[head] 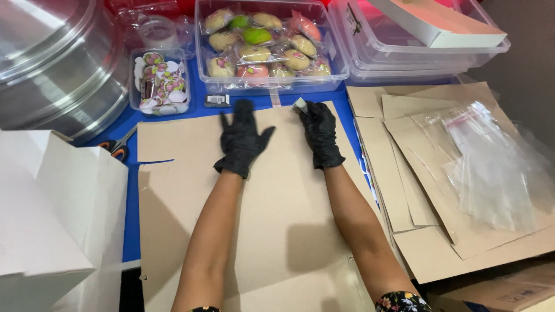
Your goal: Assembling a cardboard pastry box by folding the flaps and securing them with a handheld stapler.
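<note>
left hand [241, 141] spread flat on the cardboard sheet [272, 231]; right hand [319, 134] pinches a small pale tool [299, 105] at the sheet's far edge, just beyond its fingertips; the sheet lies flat, unfolded.

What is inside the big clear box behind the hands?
The clear box holds small round pastries, each wrapped in plastic: beige, green and pink ones. Only the top layer shows; anything underneath is covered.
</note>
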